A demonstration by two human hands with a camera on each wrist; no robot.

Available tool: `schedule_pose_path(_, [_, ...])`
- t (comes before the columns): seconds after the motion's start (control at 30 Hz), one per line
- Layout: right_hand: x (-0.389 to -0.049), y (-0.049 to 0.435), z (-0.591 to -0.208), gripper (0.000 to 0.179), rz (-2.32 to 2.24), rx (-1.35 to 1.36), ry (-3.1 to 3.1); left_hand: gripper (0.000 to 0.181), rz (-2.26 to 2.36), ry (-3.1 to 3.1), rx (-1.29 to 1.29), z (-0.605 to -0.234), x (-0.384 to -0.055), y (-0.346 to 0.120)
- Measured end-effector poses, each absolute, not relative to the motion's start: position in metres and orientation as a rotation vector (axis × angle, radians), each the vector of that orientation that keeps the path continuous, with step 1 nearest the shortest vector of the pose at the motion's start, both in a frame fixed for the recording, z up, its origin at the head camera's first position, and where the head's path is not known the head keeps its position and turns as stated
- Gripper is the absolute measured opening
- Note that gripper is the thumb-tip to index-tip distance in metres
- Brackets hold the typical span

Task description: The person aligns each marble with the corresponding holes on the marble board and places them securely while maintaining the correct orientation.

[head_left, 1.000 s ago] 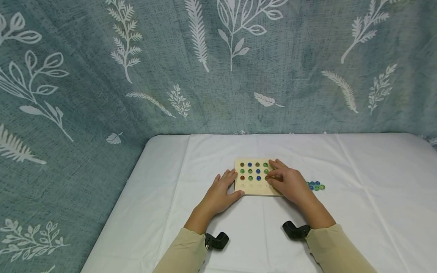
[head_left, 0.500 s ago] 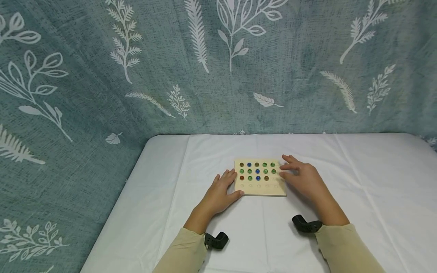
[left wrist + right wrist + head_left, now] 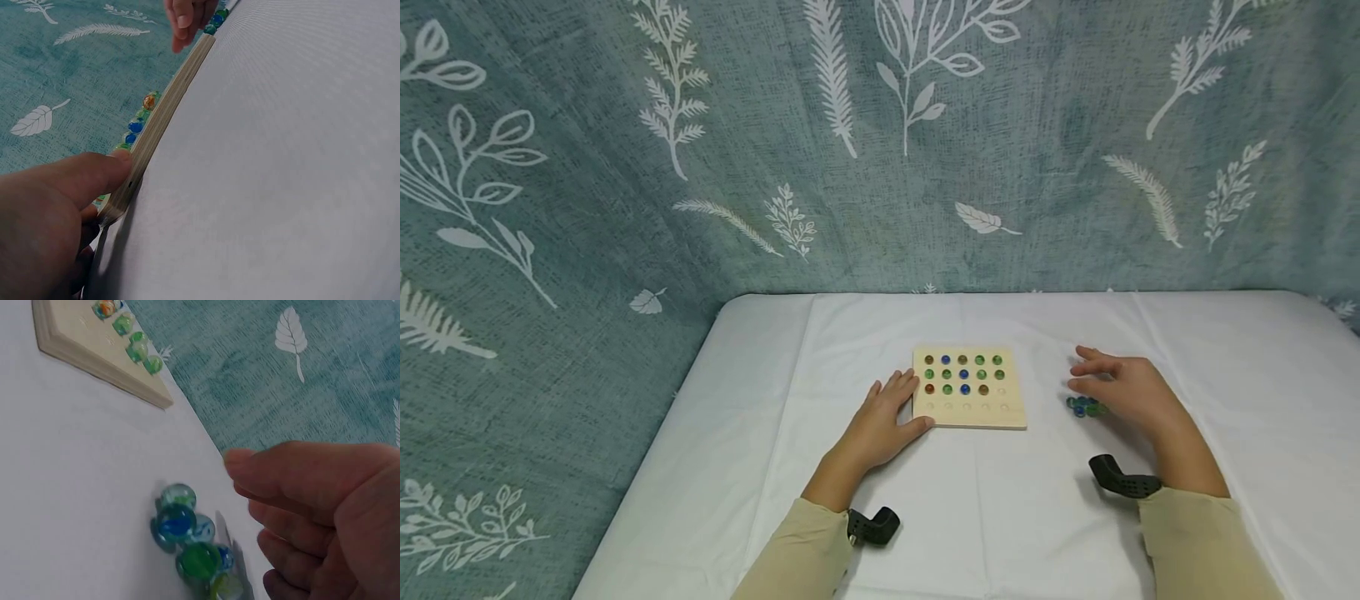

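A pale wooden board (image 3: 1015, 417) with rows of round hollows lies on the table. Glass marbles (image 3: 964, 374) in green, blue, amber and reddish tones sit in its three far rows; the nearest row and the right end of the third row show bare hollows. My left hand (image 3: 880, 425) rests at the board's left edge, fingers extended along it and thumb on the near corner. To the right, my right hand (image 3: 1138, 396) hovers beside and partly over a small cluster of loose marbles (image 3: 200, 559), thumb and fingers apart from them, nothing seen between them.
A white cloth (image 3: 820, 350) covers the table, with a leaf-patterned teal curtain (image 3: 880, 217) behind and at the left. Black wrist devices (image 3: 874, 526) sit at both sleeve cuffs. The loose marbles lie a short way right of the board.
My right hand has drawn away from the right side of the board and moved right to the loose marbles, uncovering the board's right columns. My left hand stays in place.
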State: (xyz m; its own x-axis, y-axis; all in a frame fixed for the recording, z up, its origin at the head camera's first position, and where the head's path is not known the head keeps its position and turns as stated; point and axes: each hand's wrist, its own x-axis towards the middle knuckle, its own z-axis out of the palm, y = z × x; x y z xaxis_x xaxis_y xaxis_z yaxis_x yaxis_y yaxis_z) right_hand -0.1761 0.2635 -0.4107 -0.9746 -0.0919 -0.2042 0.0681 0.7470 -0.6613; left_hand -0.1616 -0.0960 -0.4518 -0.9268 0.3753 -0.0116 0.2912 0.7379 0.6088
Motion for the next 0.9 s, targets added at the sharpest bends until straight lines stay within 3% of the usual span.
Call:
schedule_pose_path(0.37, [-0.1734,0.2736,-0.4162,0.060,-1.043,-0.091,2.677,0.074,0.947,2.800,0.509,-0.4508,-0.1619,-0.0939])
schedule_pose_path(0.9, [-0.1755,0.2698,-0.4200,0.041,-1.049,-0.101,2.670,0.073,0.941,2.800,0.512,-0.4508,-0.1623,-0.0939])
